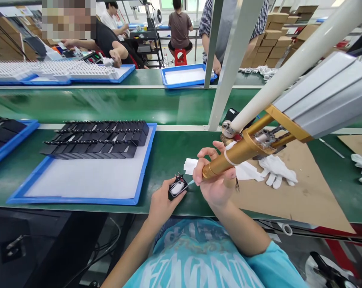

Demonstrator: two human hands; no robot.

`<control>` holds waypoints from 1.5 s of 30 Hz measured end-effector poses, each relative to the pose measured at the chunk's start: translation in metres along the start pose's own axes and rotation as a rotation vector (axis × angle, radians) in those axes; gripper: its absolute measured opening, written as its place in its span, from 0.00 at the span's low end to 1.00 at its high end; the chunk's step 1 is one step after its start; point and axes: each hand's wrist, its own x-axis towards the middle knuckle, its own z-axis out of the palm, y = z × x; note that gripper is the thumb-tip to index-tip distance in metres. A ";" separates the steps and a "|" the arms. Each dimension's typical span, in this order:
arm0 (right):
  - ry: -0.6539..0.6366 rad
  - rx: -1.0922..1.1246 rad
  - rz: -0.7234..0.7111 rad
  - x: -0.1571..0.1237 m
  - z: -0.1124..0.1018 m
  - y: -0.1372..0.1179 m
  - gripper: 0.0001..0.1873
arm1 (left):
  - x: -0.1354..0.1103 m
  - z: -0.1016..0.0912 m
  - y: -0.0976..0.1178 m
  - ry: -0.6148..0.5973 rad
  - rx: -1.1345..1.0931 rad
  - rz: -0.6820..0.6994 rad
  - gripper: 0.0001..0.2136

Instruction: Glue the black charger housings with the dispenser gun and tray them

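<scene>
My left hand [160,204] is closed around a small black plastic case [177,188] just above the table's front edge. The case's open face shows a white mass inside, and thin pins or wires stick out at its top. Wrapped around the lower end of a gold-coloured glue dispenser [226,161] are the fingers of my right hand [215,186]. The dispenser hangs at a slant from the upper right. Its thin pale-blue nozzle [191,183] points down-left, with its tip at the case's open side; whether it touches is too small to tell.
Left of my hands lies a blue-rimmed tray [145,168] bearing rows of black cases [103,138]. White gloves [278,170] rest on a cardboard sheet [304,192] at right. A slanted metal post [226,68] rises beyond the dispenser. Co-workers sit and stand across the line.
</scene>
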 end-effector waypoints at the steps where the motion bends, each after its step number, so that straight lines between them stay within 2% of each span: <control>1: -0.001 0.005 -0.001 0.000 0.001 0.000 0.27 | 0.002 0.000 0.005 0.018 0.001 0.014 0.17; 8: 0.065 -0.016 -0.026 0.001 -0.004 -0.001 0.27 | 0.009 0.001 0.027 0.082 -0.021 0.136 0.15; 15: 0.054 -0.054 -0.051 0.001 -0.007 -0.001 0.21 | 0.010 0.003 0.031 0.064 -0.055 0.100 0.15; 21: 0.062 -0.066 -0.051 0.000 -0.003 -0.003 0.25 | 0.011 0.003 0.031 0.036 -0.086 0.025 0.15; 26: 0.069 -0.080 -0.050 0.001 0.001 -0.001 0.24 | 0.015 0.012 0.030 0.007 -0.098 -0.067 0.15; 31: 0.040 -0.043 -0.046 0.000 0.007 0.002 0.24 | 0.020 0.022 0.036 0.011 -0.157 -0.016 0.14; 38: 0.001 0.025 -0.030 -0.001 0.008 0.002 0.24 | 0.023 0.024 0.040 0.053 -0.168 0.089 0.12; 45: 0.011 0.016 -0.030 -0.001 0.006 0.002 0.24 | 0.023 0.025 0.038 0.037 -0.132 0.062 0.12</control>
